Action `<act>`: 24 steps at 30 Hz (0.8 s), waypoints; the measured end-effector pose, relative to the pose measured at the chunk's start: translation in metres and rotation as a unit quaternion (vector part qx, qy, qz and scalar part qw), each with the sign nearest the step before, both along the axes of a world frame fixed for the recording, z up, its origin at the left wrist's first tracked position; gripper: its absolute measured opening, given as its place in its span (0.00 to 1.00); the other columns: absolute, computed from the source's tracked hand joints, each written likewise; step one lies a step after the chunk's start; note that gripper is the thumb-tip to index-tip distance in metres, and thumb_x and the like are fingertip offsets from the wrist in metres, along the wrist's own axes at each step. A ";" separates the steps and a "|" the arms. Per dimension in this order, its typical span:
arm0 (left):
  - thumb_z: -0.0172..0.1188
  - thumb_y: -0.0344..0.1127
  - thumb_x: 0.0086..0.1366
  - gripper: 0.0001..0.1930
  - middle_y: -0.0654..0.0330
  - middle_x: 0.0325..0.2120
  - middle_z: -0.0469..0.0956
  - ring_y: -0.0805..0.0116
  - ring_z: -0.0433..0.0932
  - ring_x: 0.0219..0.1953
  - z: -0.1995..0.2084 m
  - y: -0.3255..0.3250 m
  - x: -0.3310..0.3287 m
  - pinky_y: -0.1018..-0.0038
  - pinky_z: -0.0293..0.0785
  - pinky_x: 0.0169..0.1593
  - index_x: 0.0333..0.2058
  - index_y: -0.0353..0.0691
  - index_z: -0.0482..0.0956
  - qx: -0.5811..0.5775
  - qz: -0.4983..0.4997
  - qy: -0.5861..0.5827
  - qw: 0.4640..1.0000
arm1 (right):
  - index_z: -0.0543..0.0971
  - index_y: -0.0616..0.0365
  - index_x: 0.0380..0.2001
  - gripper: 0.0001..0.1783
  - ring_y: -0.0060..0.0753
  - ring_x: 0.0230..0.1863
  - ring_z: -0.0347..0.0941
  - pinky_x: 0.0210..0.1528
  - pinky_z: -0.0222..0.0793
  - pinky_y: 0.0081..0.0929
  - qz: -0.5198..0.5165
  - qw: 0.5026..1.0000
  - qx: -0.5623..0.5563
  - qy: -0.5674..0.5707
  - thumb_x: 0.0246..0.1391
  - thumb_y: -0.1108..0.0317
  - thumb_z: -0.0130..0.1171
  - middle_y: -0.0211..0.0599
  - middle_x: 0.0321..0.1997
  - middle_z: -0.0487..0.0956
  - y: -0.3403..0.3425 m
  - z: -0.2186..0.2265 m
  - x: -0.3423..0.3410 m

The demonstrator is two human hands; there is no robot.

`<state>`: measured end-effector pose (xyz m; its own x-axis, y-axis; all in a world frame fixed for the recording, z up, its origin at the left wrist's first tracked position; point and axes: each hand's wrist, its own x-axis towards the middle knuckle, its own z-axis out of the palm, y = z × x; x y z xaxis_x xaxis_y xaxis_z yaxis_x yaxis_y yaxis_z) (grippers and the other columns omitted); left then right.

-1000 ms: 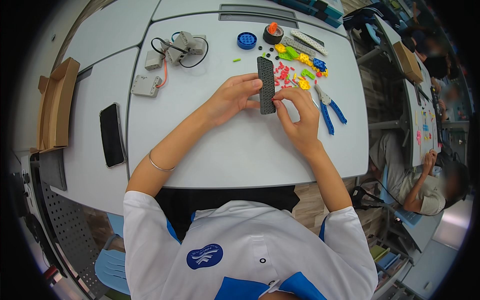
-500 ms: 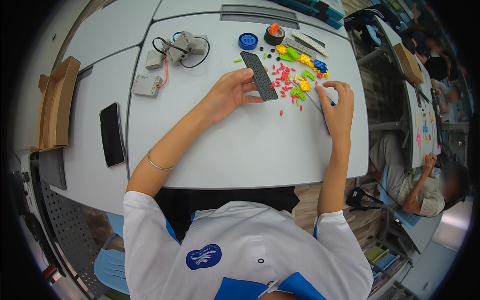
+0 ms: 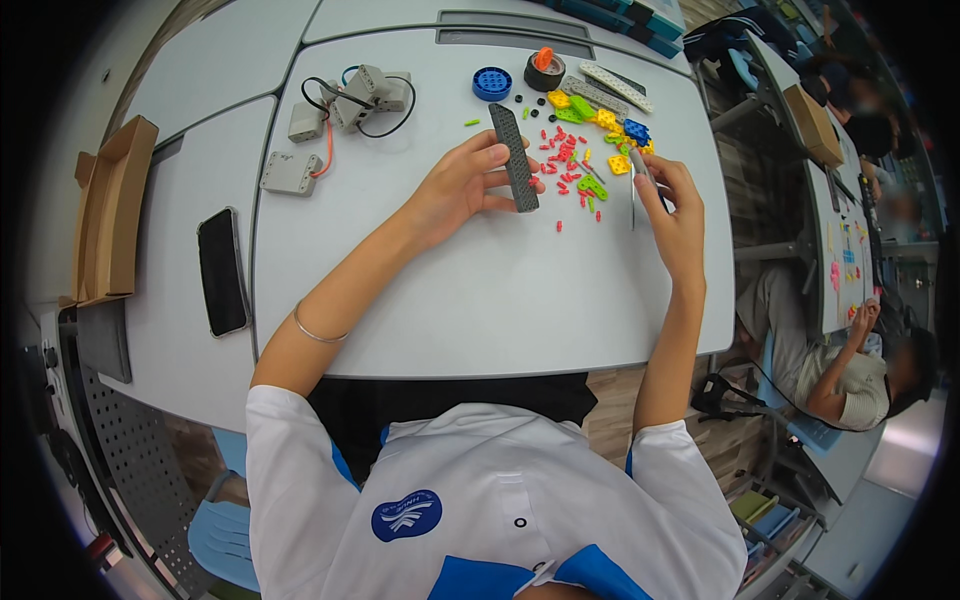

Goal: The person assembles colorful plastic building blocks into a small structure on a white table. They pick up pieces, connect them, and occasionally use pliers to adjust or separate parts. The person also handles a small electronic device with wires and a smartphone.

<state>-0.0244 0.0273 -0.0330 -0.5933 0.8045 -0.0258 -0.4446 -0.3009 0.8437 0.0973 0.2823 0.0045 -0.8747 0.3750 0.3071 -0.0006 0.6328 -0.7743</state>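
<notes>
My left hand [image 3: 463, 190] grips a dark grey perforated building plate [image 3: 513, 160] by its left edge, thumb in front and fingers behind, holding it tilted above the table. Red connector pins [image 3: 566, 153] lie scattered just right of the plate. My right hand [image 3: 675, 205] is closed, thumb against fingers, around a slim grey metallic piece [image 3: 633, 205]; its exact kind cannot be made out. Close to that hand are a yellow block [image 3: 619, 165], lime green angled connectors [image 3: 593, 188] and a blue block [image 3: 637, 130].
Farther back lie a blue wheel hub [image 3: 491, 84], a black wheel [image 3: 545, 72] and perforated beams [image 3: 615, 88]. Grey wired modules [image 3: 365, 97] sit at the left, near a phone [image 3: 222, 270] and a cardboard box [image 3: 115, 210]. A person [image 3: 850, 370] sits at another table on the right.
My right hand has closed on the slim grey piece and raised it, turning it upright. The dark plate in my left hand has turned more edge-on.
</notes>
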 end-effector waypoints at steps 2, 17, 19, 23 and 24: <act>0.55 0.54 0.68 0.30 0.53 0.48 0.75 0.60 0.79 0.50 0.002 0.001 0.000 0.60 0.79 0.54 0.59 0.37 0.65 -0.004 -0.006 0.005 1.000 | 0.79 0.60 0.47 0.15 0.34 0.45 0.74 0.48 0.67 0.26 0.046 0.999 0.001 0.022 0.56 0.69 0.63 0.39 0.41 0.76 -0.009 0.001 0.000; 0.56 0.49 0.69 0.28 0.52 0.45 0.77 0.68 0.79 0.46 0.001 0.000 0.001 0.65 0.85 0.43 0.57 0.31 0.70 -0.063 0.016 0.075 0.995 | 0.80 0.54 0.45 0.16 0.41 0.42 0.74 0.45 0.70 0.36 0.218 0.951 0.211 0.058 0.52 0.68 0.66 0.38 0.38 0.78 -0.061 -0.013 -0.002; 0.56 0.47 0.70 0.26 0.52 0.45 0.77 0.68 0.79 0.46 0.002 0.001 0.002 0.66 0.85 0.43 0.56 0.31 0.71 -0.073 0.019 0.080 0.994 | 0.80 0.54 0.45 0.16 0.41 0.42 0.74 0.44 0.71 0.36 0.220 0.950 0.214 0.055 0.52 0.67 0.66 0.38 0.38 0.78 -0.061 -0.014 -0.002; 0.58 0.43 0.69 0.23 0.52 0.45 0.77 0.67 0.79 0.45 -0.001 0.002 0.001 0.68 0.86 0.41 0.55 0.29 0.72 -0.099 0.030 0.099 0.990 | 0.80 0.53 0.44 0.15 0.40 0.40 0.75 0.43 0.71 0.36 0.213 0.946 0.238 0.052 0.52 0.67 0.66 0.36 0.36 0.78 -0.061 -0.016 -0.002; 0.58 0.42 0.69 0.23 0.52 0.45 0.77 0.67 0.79 0.45 -0.002 0.003 0.001 0.68 0.86 0.41 0.54 0.29 0.73 -0.108 0.034 0.108 0.988 | 0.80 0.53 0.44 0.15 0.39 0.39 0.75 0.43 0.72 0.36 0.215 0.941 0.254 0.054 0.52 0.67 0.66 0.35 0.36 0.78 -0.061 -0.016 -0.002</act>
<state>-0.0238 0.0299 -0.0346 -0.6565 0.7521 -0.0585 -0.2312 -0.1268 0.9646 0.0958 0.2217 -0.0118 -0.8653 -0.2254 0.4476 -0.4022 0.8452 -0.3519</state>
